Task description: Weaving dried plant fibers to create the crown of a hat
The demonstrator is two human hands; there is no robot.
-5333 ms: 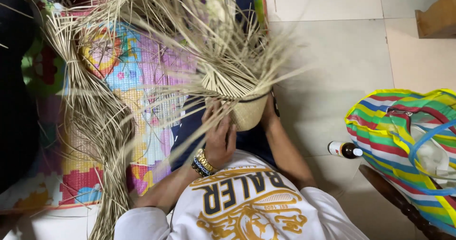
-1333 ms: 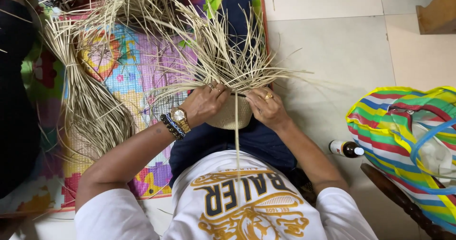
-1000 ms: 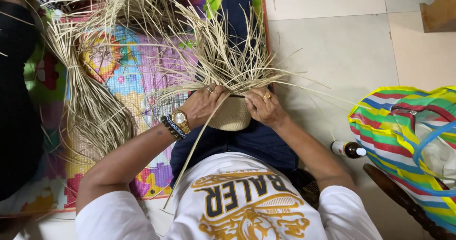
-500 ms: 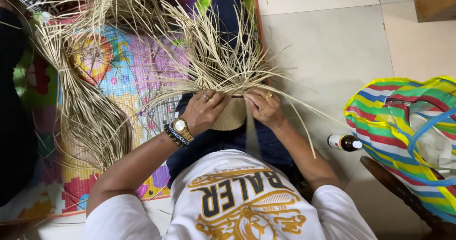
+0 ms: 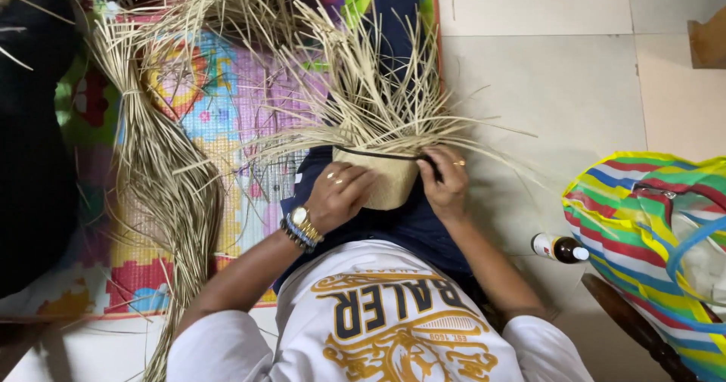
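Note:
A half-woven straw piece point(image 5: 387, 178) rests on my lap, a rounded tan form with a dark band near its top and many loose straw ends point(image 5: 370, 94) fanning away from me. My left hand point(image 5: 342, 193) presses flat against its left side, with rings, a watch and beaded bracelets on it. My right hand point(image 5: 446, 184) grips the right edge at the band, fingers curled on the weave.
A long bundle of loose straw point(image 5: 162, 185) lies on the colourful play mat point(image 5: 227, 110) to my left. A striped woven bag point(image 5: 650, 231) and a small brown bottle point(image 5: 558, 247) sit on the pale tiled floor point(image 5: 544, 72) to my right. A dark wooden piece point(image 5: 628, 329) lies near the bag.
A long single strand that hung down over my lap a second ago is gone. My hands have shifted from working the strands at the rim to holding the woven form's sides.

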